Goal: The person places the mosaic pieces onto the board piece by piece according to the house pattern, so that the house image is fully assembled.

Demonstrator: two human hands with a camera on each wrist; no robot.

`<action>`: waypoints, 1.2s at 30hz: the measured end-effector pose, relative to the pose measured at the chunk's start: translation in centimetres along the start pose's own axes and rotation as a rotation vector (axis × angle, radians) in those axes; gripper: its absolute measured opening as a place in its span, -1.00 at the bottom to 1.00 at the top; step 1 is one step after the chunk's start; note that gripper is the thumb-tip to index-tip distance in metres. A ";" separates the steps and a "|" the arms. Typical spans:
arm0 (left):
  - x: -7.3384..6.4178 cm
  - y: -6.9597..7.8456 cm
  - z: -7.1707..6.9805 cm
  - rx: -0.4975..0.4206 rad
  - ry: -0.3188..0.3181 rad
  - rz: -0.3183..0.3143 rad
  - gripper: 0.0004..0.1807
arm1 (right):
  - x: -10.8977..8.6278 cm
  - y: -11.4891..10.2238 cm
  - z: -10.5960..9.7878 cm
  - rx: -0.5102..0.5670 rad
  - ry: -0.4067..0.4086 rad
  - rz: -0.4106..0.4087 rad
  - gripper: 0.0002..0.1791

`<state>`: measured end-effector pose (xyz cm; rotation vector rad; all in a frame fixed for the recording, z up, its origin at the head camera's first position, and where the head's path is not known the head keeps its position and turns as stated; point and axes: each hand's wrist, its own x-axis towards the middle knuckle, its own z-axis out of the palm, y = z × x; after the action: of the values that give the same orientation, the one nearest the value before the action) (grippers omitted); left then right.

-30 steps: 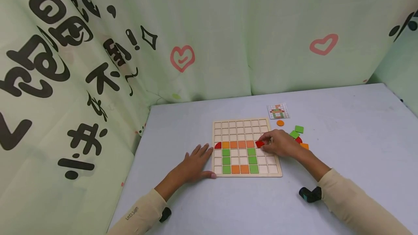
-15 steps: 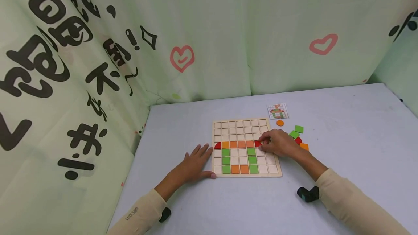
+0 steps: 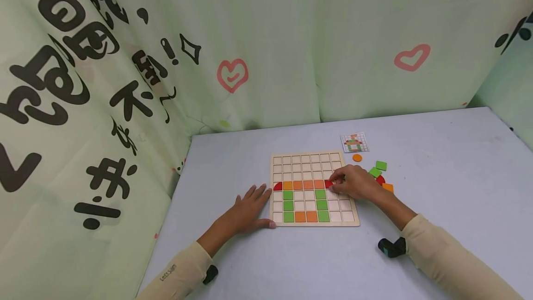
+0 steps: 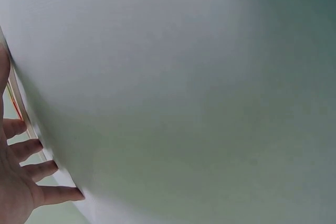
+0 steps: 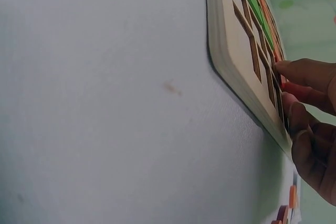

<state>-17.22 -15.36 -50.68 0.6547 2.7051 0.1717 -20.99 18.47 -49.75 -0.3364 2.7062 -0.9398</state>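
A wooden grid board (image 3: 314,225) lies on the table, with green, orange and red tiles set in several of its cells. My right hand (image 3: 357,183) is over the board's right part, its fingertips pinching a red tile (image 3: 328,183) at the right end of the orange row. In the right wrist view, thumb and fingers (image 5: 310,74) meet around a bit of red; the tile is mostly hidden. My left hand (image 3: 247,209) rests flat with spread fingers against the board's left edge. A red quarter-round tile (image 3: 277,186) sits at that row's left end.
Behind the board lies a small pattern card (image 3: 354,142), with an orange disc (image 3: 357,157) below it. Loose green tiles (image 3: 381,165), a red piece (image 3: 381,179) and an orange tile (image 3: 388,187) lie right of the board. A curtain (image 3: 275,82) hangs behind the table.
My right hand has shifted the red tile slightly left, into line beside the orange row's end, and then stayed nearly still. The left hand has not moved.
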 end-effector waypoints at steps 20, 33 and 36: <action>0.0 0.1 0.0 0.006 0.001 -0.013 0.12 | -1.4 1.9 -1.9 0.089 -0.017 -0.155 -0.72; 0.0 0.2 0.0 0.009 -0.007 -0.026 0.12 | -2.9 4.8 -4.6 0.119 0.079 -0.007 -0.67; 0.1 0.3 0.0 0.002 -0.009 -0.030 0.12 | -3.5 5.4 -5.2 0.134 0.093 0.024 -0.63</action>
<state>-17.18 -15.08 -50.60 0.6136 2.7052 0.1586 -20.07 26.63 -48.66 -0.2387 2.7044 -1.1502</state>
